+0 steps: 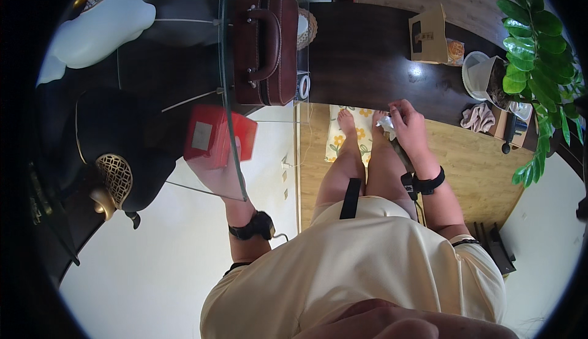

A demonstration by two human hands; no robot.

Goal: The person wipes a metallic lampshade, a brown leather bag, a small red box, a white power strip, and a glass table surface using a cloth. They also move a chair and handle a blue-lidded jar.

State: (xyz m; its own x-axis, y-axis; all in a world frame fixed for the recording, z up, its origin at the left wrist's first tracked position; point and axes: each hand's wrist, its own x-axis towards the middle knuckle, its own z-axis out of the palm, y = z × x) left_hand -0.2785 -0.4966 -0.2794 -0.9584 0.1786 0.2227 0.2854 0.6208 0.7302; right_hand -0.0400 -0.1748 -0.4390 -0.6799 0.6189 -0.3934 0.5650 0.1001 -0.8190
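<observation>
My left hand (212,173), seen through a glass panel (232,109), is closed around a red box (243,136) with a pale label on its side. Part of the box and most of the fingers show only dimly through the glass. A crumpled white tissue or wipe (387,125) is pinched in the fingers of my right hand (409,125), in front of the dark counter's near edge. Beside the glass, above the red box in view, stands a burgundy leather case (264,49) with a carry handle.
A black figurine (142,155) with gold mesh and a white one (103,22) stand at the left. On the dark wooden counter (358,54) are an open cardboard box (427,40), a wrapped pastry (455,50), a crumpled cloth (478,117) and a potted plant (535,40).
</observation>
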